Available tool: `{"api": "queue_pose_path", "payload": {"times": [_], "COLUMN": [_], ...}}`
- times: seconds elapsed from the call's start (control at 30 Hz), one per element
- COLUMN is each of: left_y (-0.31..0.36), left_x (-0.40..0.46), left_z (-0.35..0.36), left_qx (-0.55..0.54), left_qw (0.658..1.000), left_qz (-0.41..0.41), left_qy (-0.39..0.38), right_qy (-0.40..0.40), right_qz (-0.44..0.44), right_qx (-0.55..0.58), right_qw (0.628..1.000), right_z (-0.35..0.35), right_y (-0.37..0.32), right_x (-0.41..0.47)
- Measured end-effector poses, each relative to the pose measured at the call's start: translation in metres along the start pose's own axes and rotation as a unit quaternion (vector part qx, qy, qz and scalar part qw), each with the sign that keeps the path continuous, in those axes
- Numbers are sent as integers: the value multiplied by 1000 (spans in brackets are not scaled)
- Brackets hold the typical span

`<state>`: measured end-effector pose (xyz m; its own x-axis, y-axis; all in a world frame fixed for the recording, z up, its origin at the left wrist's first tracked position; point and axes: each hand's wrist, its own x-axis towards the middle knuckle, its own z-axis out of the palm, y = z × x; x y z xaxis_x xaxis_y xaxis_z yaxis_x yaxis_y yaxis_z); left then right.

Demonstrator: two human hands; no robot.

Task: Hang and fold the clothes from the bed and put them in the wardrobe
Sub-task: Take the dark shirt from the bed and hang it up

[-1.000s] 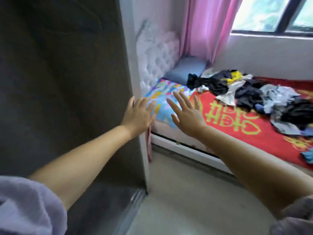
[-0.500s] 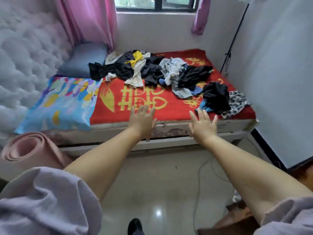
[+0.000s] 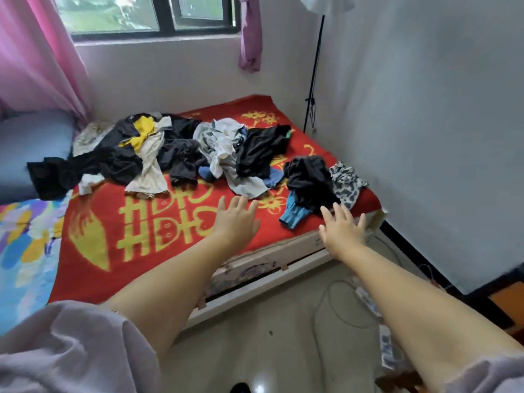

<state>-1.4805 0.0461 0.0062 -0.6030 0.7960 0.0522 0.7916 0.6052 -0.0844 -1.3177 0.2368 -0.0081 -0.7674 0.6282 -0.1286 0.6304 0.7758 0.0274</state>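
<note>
I am holding both hands out over the near edge of the bed (image 3: 297,245), left hand (image 3: 236,219) and right hand (image 3: 341,229) spread flat and gripping nothing. The clothes (image 3: 198,154) are lying heaped across the red blanket (image 3: 113,236), a black garment (image 3: 309,177) sitting just beyond my right fingertips.

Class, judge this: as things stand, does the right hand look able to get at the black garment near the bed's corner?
Probably yes. The right hand, open and holding nothing, reaches toward the black garment, with nothing between them.
</note>
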Motion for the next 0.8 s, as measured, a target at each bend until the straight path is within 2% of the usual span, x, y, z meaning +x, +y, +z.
{"api": "queue_pose_path", "payload": {"times": [0.27,0.4,0.57,0.8], "left_y": [10,19,33,68], "left_x": [149,222,341,460], "left_z": [37,64,98,148], "left_qx": [-17,-10,-36,-166], "left_qw": [998,996,996,975], "left_qz": [52,73,22,-42], "left_qy": [-35,-46,-84,-142], "right_qy": [-42,-82,-106,-163], "right_qz": [51,25,6,6], "right_qx": [37,57,61,76], "right_qw": [997,995,993,984], "right_z": [11,28,44,68], "right_y": [42,72,110,156], "right_x": [120,195,315,448]}}
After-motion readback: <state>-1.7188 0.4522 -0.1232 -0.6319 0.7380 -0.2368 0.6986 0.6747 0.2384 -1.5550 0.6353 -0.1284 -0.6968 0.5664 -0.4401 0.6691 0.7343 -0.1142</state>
